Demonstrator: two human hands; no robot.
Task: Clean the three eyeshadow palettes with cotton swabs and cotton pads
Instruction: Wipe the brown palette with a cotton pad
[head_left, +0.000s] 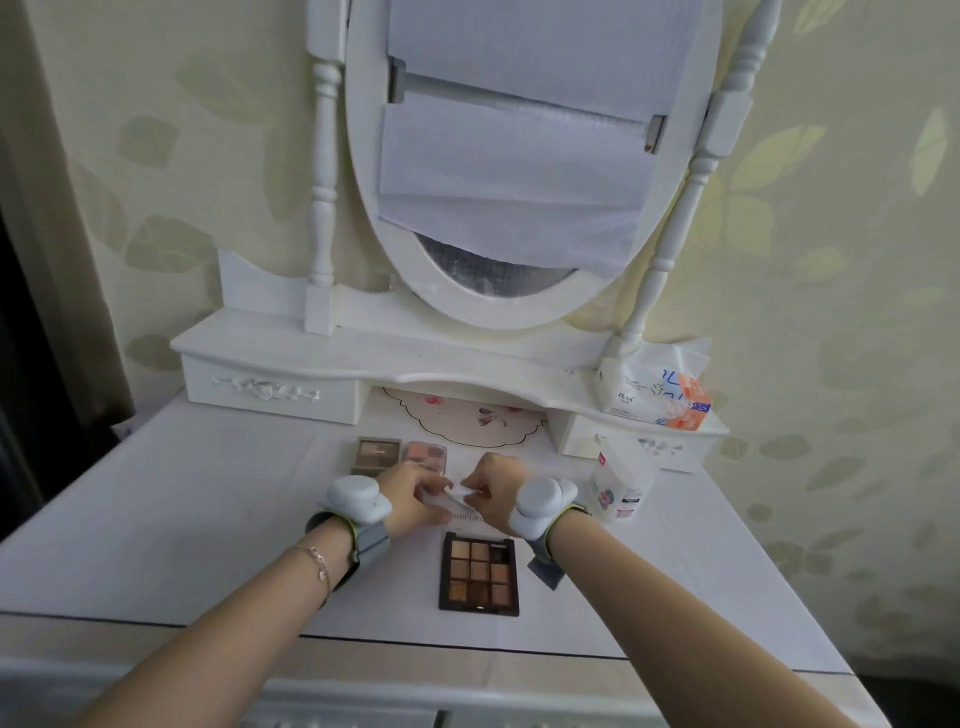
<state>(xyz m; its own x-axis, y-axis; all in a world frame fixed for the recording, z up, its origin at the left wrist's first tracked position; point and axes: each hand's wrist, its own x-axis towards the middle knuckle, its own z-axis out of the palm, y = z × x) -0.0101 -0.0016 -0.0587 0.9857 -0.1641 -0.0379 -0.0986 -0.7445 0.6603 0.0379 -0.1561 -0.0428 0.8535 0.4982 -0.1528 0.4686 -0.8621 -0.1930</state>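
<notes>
Both my hands meet mid-surface: left hand (415, 493) and right hand (493, 491) each pinch a small white pad (457, 492), soft-looking, held just above the surface (208, 493). Grip: both holding the pad. Big square palette (479, 576), dark frame, nine brown pans, lies open near the front edge, between my forearms. Two smaller palettes behind my left hand: brown one (378, 453), pink one (426, 453) beside it. White pack (621, 480) stands right of my right hand. Open room on the left side and right front corner. White cloth cover, oval mirror (498, 291) at back, tissue pack (660, 389) on the shelf, leaf-print wallpaper.
</notes>
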